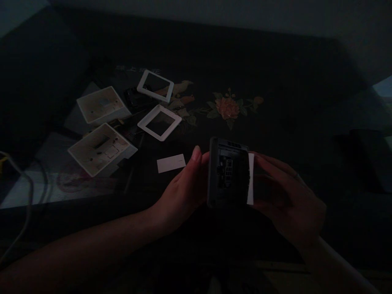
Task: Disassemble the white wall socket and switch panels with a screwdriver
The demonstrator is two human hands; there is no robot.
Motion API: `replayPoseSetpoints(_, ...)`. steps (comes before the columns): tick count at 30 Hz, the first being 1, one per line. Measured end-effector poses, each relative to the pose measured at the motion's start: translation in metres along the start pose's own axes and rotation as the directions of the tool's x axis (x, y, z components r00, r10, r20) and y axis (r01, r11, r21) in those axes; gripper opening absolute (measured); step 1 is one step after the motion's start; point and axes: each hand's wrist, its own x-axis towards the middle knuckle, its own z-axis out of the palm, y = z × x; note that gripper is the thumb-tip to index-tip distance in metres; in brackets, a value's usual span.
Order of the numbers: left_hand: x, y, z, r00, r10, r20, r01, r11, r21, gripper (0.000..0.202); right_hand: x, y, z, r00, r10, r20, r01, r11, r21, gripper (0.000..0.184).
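A dark, box-shaped plastic housing (229, 175) is held upright between my two hands, its slotted inner side facing me. My left hand (183, 192) grips its left edge, thumb raised and fingers hidden behind it. On the opposite side, my right hand (290, 196) has its fingers closed around the housing's right edge. A narrow white strip (251, 179), perhaps paper, lies along that edge against the right fingertips. Close to my left thumb, a white rectangular card (170, 163) rests on the table. The light is very dim, so fine details are lost.
Two white square frames (155, 85) (159, 122) lie left of centre. Beyond them are two shallow white boxes (100, 104) (102, 149) with cut-outs. A pale cable (30, 196) curves along the left side. Flowers (228, 108) decorate the dark tabletop (290, 102).
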Motion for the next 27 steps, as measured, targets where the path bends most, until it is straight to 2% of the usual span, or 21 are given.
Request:
replayPoseSetpoints(4,0.0004,-0.0001,0.0004,0.999,0.008,-0.052,-0.010,0.999,-0.046,0.016,-0.0022,0.0015,0.0000,0.997,0.073,0.010,-0.074,0.995,0.074,0.059)
replayPoseSetpoints(11,-0.0020,-0.0037,-0.0029,0.999,0.008,-0.051,-0.005,0.998,0.056,0.028,-0.0036,0.0056,-0.0014,0.988,0.151,0.034,-0.155,0.961,0.228,0.055)
replayPoseSetpoints(17,-0.0020,-0.0010,-0.0025,1.000,0.006,-0.016,-0.005,1.000,0.031,0.020,-0.0034,0.0058,-0.0035,0.989,0.119,0.085,-0.139,0.945,0.295,0.053)
replayPoseSetpoints(22,-0.0026,-0.0006,-0.0030,1.000,-0.016,-0.020,0.018,0.998,0.068,0.028,-0.0012,0.0052,-0.0049,0.994,0.083,0.077,-0.100,0.963,0.252,0.050)
replayPoseSetpoints(27,-0.0033,-0.0007,-0.0030,1.000,-0.008,-0.013,0.009,0.997,0.072,0.025,0.0019,0.0041,-0.0088,0.995,0.012,0.098,-0.026,0.990,0.141,0.055)
